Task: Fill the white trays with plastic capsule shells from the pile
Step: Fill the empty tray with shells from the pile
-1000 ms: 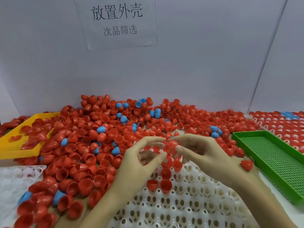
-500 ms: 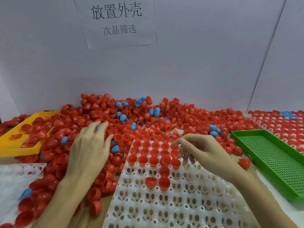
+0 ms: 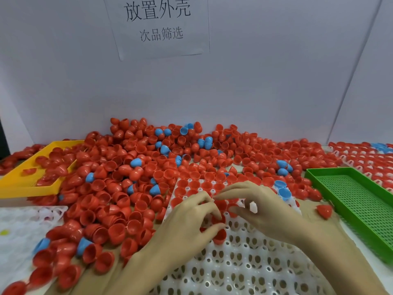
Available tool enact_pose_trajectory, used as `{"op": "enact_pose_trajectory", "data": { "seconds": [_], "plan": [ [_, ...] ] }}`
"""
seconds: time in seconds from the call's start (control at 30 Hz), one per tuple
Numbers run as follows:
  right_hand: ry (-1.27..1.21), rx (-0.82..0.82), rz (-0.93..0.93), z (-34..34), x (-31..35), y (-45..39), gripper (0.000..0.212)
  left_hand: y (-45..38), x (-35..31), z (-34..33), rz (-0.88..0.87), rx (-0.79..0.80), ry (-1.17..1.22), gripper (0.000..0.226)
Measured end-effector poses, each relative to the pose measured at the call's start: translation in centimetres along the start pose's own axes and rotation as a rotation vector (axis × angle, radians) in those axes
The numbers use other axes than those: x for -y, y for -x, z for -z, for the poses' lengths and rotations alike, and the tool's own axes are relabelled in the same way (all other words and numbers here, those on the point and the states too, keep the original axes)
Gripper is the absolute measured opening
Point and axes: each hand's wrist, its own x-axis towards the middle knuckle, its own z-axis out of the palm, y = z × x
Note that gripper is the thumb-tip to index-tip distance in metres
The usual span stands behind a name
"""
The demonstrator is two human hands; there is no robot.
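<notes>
Pale grey walls close off the back, with a paper sign (image 3: 158, 24) printed in Chinese characters taped at the top centre. Across the middle of the frame the worktop (image 3: 353, 235) is covered by a pile of capsule shells (image 3: 119, 188), mostly red with a few blue ones. A white tray (image 3: 240, 265) fills the lower centre; its far rows hold red shells and two blue ones at the right corner, while the nearer pockets show bare holes. The left hand (image 3: 189, 222) hovers over the tray, fingers curled round red shells (image 3: 219, 235). The right hand (image 3: 261, 211) is just beside it, its fingers bent and pinched narrow over the filled rows; what they hold I cannot tell. A yellow tray (image 3: 25, 188) sits at the left edge, a green tray (image 3: 357, 201) at the right, and another white tray (image 3: 19, 226) at lower left.
</notes>
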Motion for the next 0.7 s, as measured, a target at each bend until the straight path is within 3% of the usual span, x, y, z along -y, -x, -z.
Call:
{"op": "enact_pose_trajectory", "data": {
  "seconds": [0.3,0.53,0.63,0.7],
  "plan": [
    [0.047,-0.078,0.024,-0.4,0.6,-0.2,0.019,-0.1,0.1,0.3,0.038,-0.056,0.037,0.010],
    [0.000,-0.165,-0.030,0.9,1.3,0.1,0.030,-0.4,0.2,1.0,0.031,-0.156,0.117,0.027],
    [-0.169,-0.141,-0.057,1.9,1.7,0.6,0.044,-0.5,-0.1,1.0,0.086,-0.265,0.288,0.021],
    [-0.298,-0.083,-0.094,2.4,1.9,0.7,0.041,-0.6,-0.4,0.9,0.202,-0.252,0.539,0.014]
  ]
}}
